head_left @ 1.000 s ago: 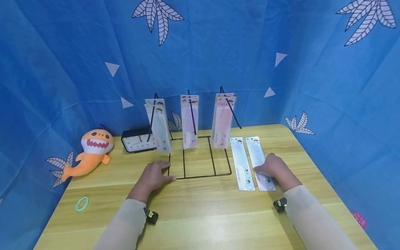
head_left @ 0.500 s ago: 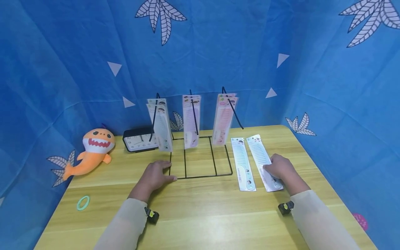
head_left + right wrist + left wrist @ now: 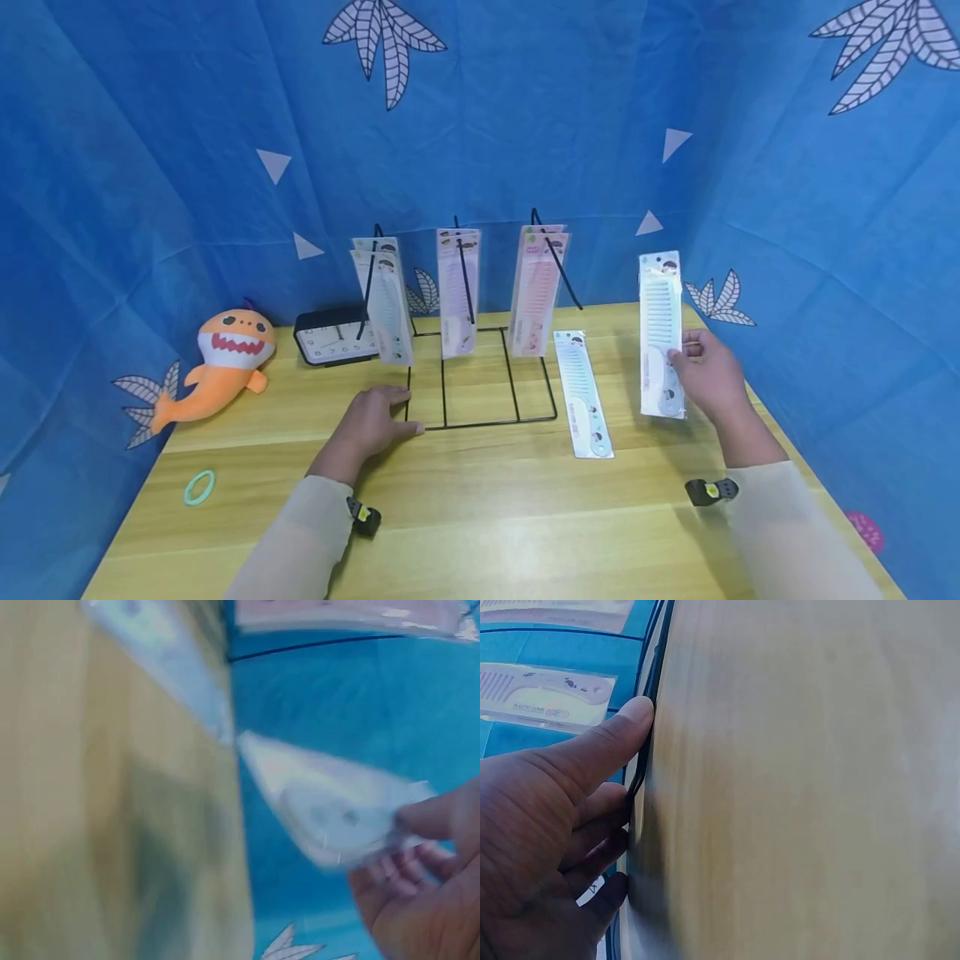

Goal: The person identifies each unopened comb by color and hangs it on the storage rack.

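Far left on the bench (image 3: 480, 517): orange shark plush (image 3: 221, 360) lying near the blue backdrop, a green ring (image 3: 198, 487) flat on the wood nearer the person. Behind and right of the plush, a black clock (image 3: 330, 335) stands at the far edge. Left hand (image 3: 369, 425) rests flat on the bench, fingers relaxed and holding nothing; the left wrist view shows the thumb (image 3: 607, 746) laid along the black wire of the rack base (image 3: 649, 720), touching it. The wire rack (image 3: 480, 379) sits centre, its three slanted pegs each carrying hanging comb packs (image 3: 457, 292): pale green on the left peg, white in the middle, pink on the right. Just right of the rack base, one packaged blue comb (image 3: 582, 392) lies flat on the bench, long axis running far to near. Right of it, the right hand (image 3: 708, 375) is raised above the bench and pinches the held comb pack (image 3: 661, 333) at its lower edge, thumb and fingers closed on it; the pack stands upright, clear of the wood, well apart from the pegs. Right wrist view is blurred; it shows only fingertips (image 3: 427, 821) on the pack's rounded end.
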A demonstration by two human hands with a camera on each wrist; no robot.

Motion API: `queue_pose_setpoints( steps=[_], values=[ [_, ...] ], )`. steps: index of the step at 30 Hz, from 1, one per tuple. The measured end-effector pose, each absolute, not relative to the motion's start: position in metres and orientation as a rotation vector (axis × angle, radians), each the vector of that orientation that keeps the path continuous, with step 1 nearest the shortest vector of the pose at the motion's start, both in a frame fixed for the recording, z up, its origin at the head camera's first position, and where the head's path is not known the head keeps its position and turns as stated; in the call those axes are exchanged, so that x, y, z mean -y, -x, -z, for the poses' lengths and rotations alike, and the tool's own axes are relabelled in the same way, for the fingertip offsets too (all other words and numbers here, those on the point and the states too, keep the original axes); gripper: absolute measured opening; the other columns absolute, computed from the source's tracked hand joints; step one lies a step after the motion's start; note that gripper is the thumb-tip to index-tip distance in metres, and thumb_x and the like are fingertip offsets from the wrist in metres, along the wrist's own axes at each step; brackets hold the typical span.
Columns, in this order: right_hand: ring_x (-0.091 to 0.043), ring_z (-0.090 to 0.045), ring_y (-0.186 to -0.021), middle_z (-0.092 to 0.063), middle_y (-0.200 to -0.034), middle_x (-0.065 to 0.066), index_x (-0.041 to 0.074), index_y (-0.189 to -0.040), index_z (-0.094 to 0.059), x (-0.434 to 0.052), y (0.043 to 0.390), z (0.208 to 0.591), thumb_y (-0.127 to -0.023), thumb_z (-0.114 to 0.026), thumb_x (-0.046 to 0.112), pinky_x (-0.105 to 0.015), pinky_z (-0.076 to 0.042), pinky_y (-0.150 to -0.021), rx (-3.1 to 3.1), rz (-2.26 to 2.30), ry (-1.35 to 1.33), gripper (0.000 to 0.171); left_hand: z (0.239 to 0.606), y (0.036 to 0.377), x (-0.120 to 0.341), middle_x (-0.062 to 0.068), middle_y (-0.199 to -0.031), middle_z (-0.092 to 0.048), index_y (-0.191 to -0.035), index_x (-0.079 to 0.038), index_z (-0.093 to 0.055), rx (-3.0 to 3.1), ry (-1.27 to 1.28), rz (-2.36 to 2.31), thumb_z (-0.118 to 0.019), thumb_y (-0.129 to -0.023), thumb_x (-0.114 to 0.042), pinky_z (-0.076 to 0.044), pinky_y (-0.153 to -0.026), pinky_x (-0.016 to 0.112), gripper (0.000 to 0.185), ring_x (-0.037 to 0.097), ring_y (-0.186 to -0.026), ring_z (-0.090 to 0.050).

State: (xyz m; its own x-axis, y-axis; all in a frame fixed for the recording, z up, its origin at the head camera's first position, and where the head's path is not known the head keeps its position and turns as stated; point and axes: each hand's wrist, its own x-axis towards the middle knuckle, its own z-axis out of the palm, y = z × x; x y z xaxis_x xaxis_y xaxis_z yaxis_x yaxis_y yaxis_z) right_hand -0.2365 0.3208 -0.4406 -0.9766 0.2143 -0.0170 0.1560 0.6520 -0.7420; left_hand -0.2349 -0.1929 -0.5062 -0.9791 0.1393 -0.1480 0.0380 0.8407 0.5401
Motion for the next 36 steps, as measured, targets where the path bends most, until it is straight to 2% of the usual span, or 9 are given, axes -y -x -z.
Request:
queue_pose_setpoints(
  steps=[5, 8, 10, 15, 20, 23, 28, 32, 36],
  values=[
    [-0.011, -0.07, -0.117, -0.059, -0.129, -0.002, 0.012, -0.146, -0.047, -0.307, 0.221, 0.422, -0.116, -0.053, 0.025, -0.015, -0.061, -0.084, 2.427, -1.621, 0.113, 0.033, 0.506, 0.234, 0.193, 0.015, -0.166, -0.054, -0.154, -0.009, -0.062, -2.838, -0.134, -0.828, -0.09, -0.092, -0.039, -0.036, -0.131, 0.061, 0.075, 0.043, -0.158, -0.043],
    [0.0, -0.071, -0.111, -0.061, -0.123, 0.004, 0.018, -0.138, -0.05, -0.294, 0.209, 0.414, -0.114, -0.057, 0.018, -0.014, -0.062, -0.087, 2.235, -1.734, -0.06, 0.025, 0.507, 0.235, 0.193, 0.014, -0.166, -0.054, -0.155, -0.01, -0.062, -2.839, -0.137, -0.828, -0.09, -0.092, -0.039, -0.036, -0.131, 0.06, 0.075, 0.042, -0.158, -0.043],
    [-0.001, -0.072, -0.112, -0.064, -0.123, 0.002, 0.016, -0.137, -0.052, -0.283, 0.202, 0.408, -0.112, -0.06, 0.009, -0.015, -0.063, -0.088, 2.106, -1.796, -0.2, 0.027, 0.508, 0.235, 0.192, 0.014, -0.166, -0.054, -0.154, -0.01, -0.062, -2.837, -0.142, -0.829, -0.09, -0.092, -0.04, -0.036, -0.131, 0.06, 0.075, 0.042, -0.158, -0.043],
    [-0.009, -0.076, -0.117, -0.068, -0.132, -0.003, -0.003, -0.136, -0.053, -0.256, 0.188, 0.396, -0.104, -0.061, -0.013, -0.022, -0.066, -0.09, 1.913, -1.893, -0.522, 0.035, 0.509, 0.235, 0.191, 0.015, -0.165, -0.054, -0.154, -0.01, -0.063, -2.834, -0.142, -0.836, -0.091, -0.091, -0.04, -0.036, -0.131, 0.061, 0.075, 0.043, -0.157, -0.044],
    [-0.009, -0.078, -0.111, -0.073, -0.131, 0.0, -0.013, -0.134, -0.052, -0.231, 0.176, 0.391, -0.098, -0.062, -0.023, -0.024, -0.067, -0.088, 1.99, -1.791, -0.688, 0.039, 0.508, 0.235, 0.192, 0.016, -0.166, -0.053, -0.154, -0.011, -0.062, -2.834, -0.135, -0.829, -0.091, -0.091, -0.04, -0.036, -0.131, 0.061, 0.076, 0.044, -0.157, -0.043],
    [-0.007, -0.077, -0.104, -0.075, -0.124, 0.0, -0.008, -0.132, -0.056, -0.215, 0.171, 0.395, -0.097, -0.065, -0.02, -0.022, -0.066, -0.086, 2.106, -1.672, -0.717, 0.038, 0.508, 0.235, 0.192, 0.016, -0.166, -0.053, -0.154, -0.01, -0.062, -2.838, -0.144, -0.828, -0.091, -0.091, -0.04, -0.036, -0.13, 0.061, 0.075, 0.044, -0.157, -0.043],
    [-0.007, -0.075, -0.096, -0.078, -0.117, -0.012, 0.005, -0.13, -0.061, -0.188, 0.17, 0.412, -0.102, -0.068, -0.01, -0.023, -0.065, -0.079, 2.269, -1.532, -0.723, 0.032, 0.509, 0.235, 0.192, 0.017, -0.165, -0.054, -0.153, -0.009, -0.063, -2.839, -0.151, -0.833, -0.091, -0.091, -0.039, -0.037, -0.13, 0.061, 0.076, 0.044, -0.157, -0.044],
    [-0.018, -0.078, -0.09, -0.079, -0.113, -0.016, 0.006, -0.125, -0.064, -0.165, 0.174, 0.422, -0.104, -0.068, -0.005, -0.028, -0.065, -0.072, 2.295, -1.547, -0.779, 0.024, 0.509, 0.235, 0.193, 0.017, -0.164, -0.054, -0.153, -0.008, -0.063, -2.839, -0.159, -0.825, -0.091, -0.091, -0.04, -0.037, -0.13, 0.061, 0.075, 0.044, -0.157, -0.044],
    [-0.03, -0.081, -0.102, -0.08, -0.115, -0.015, 0.005, -0.125, -0.067, -0.141, 0.183, 0.426, -0.105, -0.068, 0.0, -0.034, -0.068, -0.08, 2.34, -1.59, -0.848, 0.02, 0.509, 0.235, 0.194, 0.017, -0.164, -0.055, -0.153, -0.008, -0.063, -2.845, -0.174, -0.826, -0.09, -0.091, -0.04, -0.036, -0.131, 0.06, 0.075, 0.044, -0.157, -0.044]
  ],
)
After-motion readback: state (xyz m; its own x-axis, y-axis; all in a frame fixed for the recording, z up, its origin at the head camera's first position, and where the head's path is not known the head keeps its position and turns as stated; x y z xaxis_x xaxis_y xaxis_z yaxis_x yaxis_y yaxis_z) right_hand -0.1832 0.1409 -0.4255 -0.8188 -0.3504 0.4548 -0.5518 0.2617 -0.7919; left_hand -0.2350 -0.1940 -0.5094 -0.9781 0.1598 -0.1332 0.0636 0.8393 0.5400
